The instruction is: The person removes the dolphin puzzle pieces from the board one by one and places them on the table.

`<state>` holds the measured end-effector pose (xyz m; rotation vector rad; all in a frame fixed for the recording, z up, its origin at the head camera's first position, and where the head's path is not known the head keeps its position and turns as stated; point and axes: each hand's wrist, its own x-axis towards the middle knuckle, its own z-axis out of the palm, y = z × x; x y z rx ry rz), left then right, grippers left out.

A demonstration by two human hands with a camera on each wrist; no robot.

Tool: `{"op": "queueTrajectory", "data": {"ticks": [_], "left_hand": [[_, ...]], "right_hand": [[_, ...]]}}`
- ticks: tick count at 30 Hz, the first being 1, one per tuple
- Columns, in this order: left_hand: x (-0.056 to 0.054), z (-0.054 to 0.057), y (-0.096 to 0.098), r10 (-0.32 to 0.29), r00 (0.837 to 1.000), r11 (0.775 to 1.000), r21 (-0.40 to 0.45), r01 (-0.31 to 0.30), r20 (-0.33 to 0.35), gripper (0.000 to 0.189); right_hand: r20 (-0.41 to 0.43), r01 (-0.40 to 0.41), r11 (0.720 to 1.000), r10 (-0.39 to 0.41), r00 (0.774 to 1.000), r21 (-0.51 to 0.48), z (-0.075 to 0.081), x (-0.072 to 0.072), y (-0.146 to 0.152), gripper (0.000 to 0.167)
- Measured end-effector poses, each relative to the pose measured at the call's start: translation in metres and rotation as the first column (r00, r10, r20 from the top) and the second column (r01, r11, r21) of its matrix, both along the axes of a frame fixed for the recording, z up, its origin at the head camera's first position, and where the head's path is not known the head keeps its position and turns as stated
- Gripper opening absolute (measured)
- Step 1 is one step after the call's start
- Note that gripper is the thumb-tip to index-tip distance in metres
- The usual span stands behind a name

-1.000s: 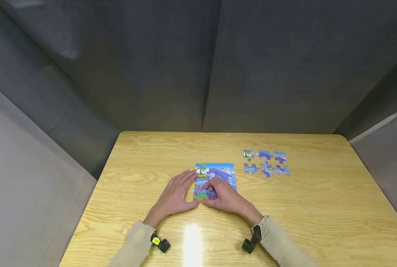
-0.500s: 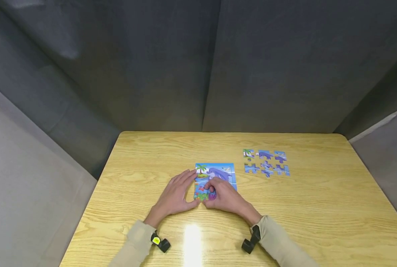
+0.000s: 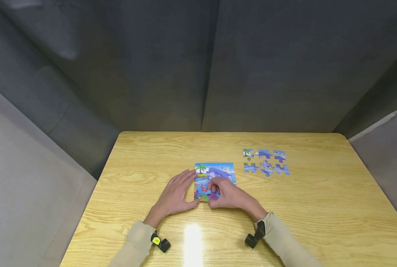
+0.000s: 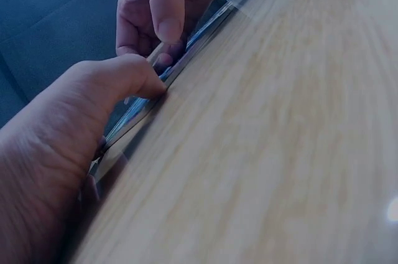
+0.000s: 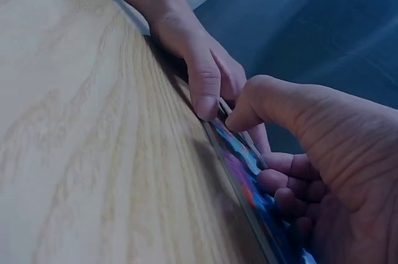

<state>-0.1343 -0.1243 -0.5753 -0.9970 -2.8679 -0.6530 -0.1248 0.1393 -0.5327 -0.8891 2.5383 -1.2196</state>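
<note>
A square dolphin jigsaw board (image 3: 214,164) lies flat on the table, partly covered by my right hand. My left hand (image 3: 176,194) lies along its left side with fairly straight fingers touching that edge, and the thumb is at the lower left corner. With curled fingers and thumb, my right hand (image 3: 228,194) pinches a puzzle piece (image 3: 204,187) showing a red crab and coral, over the lower part of the board. In the left wrist view, the thin edge of this piece (image 4: 155,53) stands tilted above the board. The right fingers hide part of the piece.
To the right of the board, several loose dolphin puzzle pieces (image 3: 266,164) lie in two rows on the wooden table (image 3: 318,207). Dark curtains (image 3: 151,74) hang behind the table's far edge. Light panels (image 3: 18,178) stand at the sides.
My right hand has shifted slightly to the right, and the crab piece has moved with it, uncovering artwork at the board's lower left. The left hand and the loose pieces stay put.
</note>
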Motion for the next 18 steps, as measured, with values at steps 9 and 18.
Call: {"op": "queueTrajectory", "data": {"ticks": [9, 18], "left_hand": [[0.0, 0.002, 0.0, 0.0, 1.0, 1.0, -0.026, 0.001, 0.02, 0.098], [0.0, 0.001, 0.0, -0.005, 1.0, 1.0, -0.006, 0.005, 0.001, 0.095]], "right_hand": [[-0.05, 0.002, 0.999, -0.004, 0.999, -0.036, 0.006, -0.003, 0.013, 0.036], [-0.028, 0.07, 0.994, -0.072, 0.997, -0.082, 0.004, 0.001, 0.044, 0.04]]}}
